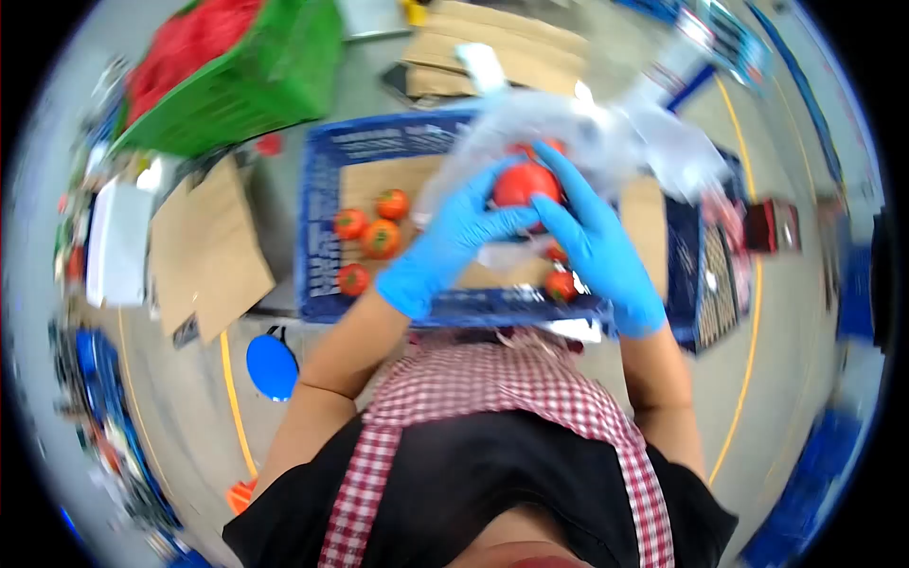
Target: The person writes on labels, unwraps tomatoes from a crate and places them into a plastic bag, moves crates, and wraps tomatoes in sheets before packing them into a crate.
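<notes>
Both my hands wear blue gloves and meet over a blue crate [324, 189] lined with cardboard. A red tomato [526, 184] sits between them, with my left hand [461, 227] curled on its left side and my right hand [589, 227] on its right. A clear plastic bag [606, 133] lies bunched behind and around the hands, with more red showing at its opening. Several tomatoes [382, 239] lie in the left part of the crate. Another tomato [561, 285] rests below my right hand near the front wall.
A green crate [284, 85] with red netting-like material [189, 57] stands at the back left. Flattened cardboard [208, 251] lies left of the blue crate, and more cardboard [502, 43] is behind it. A second dark blue crate [684, 275] is at the right. A blue round stool [273, 366] stands lower left.
</notes>
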The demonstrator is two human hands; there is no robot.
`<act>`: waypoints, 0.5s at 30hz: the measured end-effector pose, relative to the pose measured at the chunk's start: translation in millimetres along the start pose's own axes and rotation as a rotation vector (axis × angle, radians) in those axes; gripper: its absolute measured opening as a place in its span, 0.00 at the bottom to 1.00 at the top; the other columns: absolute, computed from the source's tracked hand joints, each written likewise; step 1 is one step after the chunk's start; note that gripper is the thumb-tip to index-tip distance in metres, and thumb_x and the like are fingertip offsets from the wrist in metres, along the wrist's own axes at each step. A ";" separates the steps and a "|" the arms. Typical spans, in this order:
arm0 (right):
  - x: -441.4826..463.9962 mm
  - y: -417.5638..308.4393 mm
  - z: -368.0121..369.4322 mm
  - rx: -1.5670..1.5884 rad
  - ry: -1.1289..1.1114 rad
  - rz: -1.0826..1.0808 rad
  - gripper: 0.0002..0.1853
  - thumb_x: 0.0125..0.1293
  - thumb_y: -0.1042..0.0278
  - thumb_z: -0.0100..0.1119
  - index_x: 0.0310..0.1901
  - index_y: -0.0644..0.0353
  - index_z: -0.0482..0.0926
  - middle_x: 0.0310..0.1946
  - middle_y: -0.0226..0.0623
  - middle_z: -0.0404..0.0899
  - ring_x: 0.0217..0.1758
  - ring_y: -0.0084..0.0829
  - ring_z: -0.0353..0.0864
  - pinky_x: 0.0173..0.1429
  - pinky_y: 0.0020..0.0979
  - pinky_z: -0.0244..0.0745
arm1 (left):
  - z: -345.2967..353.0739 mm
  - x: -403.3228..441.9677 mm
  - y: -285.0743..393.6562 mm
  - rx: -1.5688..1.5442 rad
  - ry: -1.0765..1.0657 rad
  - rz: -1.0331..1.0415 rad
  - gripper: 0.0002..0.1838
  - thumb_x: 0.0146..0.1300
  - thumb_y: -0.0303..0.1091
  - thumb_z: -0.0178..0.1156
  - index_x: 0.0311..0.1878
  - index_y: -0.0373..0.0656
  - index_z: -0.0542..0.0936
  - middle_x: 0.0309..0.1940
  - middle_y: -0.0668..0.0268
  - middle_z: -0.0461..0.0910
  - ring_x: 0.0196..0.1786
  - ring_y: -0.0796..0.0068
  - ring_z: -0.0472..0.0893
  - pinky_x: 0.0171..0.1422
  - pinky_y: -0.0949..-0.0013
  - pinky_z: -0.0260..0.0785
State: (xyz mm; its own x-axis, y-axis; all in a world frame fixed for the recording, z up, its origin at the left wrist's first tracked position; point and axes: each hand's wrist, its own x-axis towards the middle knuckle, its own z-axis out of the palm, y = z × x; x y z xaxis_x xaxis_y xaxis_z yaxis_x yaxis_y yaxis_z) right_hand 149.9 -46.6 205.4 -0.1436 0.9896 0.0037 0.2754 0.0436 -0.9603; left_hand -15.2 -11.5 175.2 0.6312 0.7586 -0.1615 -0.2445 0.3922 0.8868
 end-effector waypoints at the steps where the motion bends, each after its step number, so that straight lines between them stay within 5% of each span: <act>1: 3.0 -1.5 10.3 -0.110 -0.050 -0.083 0.29 0.66 0.65 0.53 0.66 0.61 0.58 0.60 0.41 0.67 0.59 0.31 0.68 0.62 0.28 0.63 | -16.0 -13.6 -1.2 -0.016 0.071 0.050 0.31 0.60 0.39 0.61 0.65 0.43 0.63 0.54 0.61 0.71 0.54 0.72 0.74 0.53 0.68 0.74; 3: 6.9 -17.9 31.8 0.189 -0.159 0.109 0.30 0.66 0.69 0.52 0.67 0.60 0.56 0.61 0.41 0.66 0.55 0.29 0.70 0.59 0.27 0.65 | -37.6 -47.8 -13.9 -0.232 0.212 0.037 0.29 0.61 0.40 0.60 0.63 0.41 0.65 0.56 0.60 0.71 0.54 0.68 0.75 0.52 0.67 0.74; 5: 10.4 -4.4 49.8 0.192 -0.125 0.038 0.30 0.65 0.73 0.51 0.68 0.59 0.55 0.59 0.39 0.67 0.49 0.25 0.72 0.56 0.26 0.66 | -77.2 -77.1 -21.7 -0.601 0.240 -0.178 0.26 0.62 0.36 0.58 0.62 0.41 0.65 0.58 0.61 0.70 0.59 0.67 0.72 0.56 0.62 0.72; 9: 21.8 -0.2 56.2 0.230 -0.210 0.135 0.31 0.63 0.76 0.51 0.68 0.57 0.56 0.55 0.40 0.67 0.44 0.22 0.71 0.55 0.24 0.66 | -150.7 -143.3 17.6 -0.848 0.496 0.176 0.22 0.63 0.34 0.57 0.59 0.42 0.67 0.54 0.60 0.71 0.54 0.66 0.73 0.56 0.63 0.71; 15: 21.5 7.5 51.2 0.187 -0.213 0.094 0.26 0.63 0.72 0.54 0.63 0.63 0.63 0.55 0.41 0.69 0.45 0.26 0.73 0.55 0.27 0.67 | -356.9 -252.4 196.8 -0.399 1.002 1.110 0.20 0.68 0.39 0.48 0.60 0.45 0.62 0.50 0.56 0.70 0.49 0.67 0.74 0.61 0.63 0.67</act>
State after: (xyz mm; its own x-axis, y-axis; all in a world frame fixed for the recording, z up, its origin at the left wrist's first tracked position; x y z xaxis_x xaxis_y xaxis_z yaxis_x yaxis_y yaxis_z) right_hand 100.2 -32.0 184.0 -0.3277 0.9362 -0.1271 0.1196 -0.0923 -0.9885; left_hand -485.2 60.0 236.0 -0.6896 0.7145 0.1183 -0.5171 -0.6001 0.6103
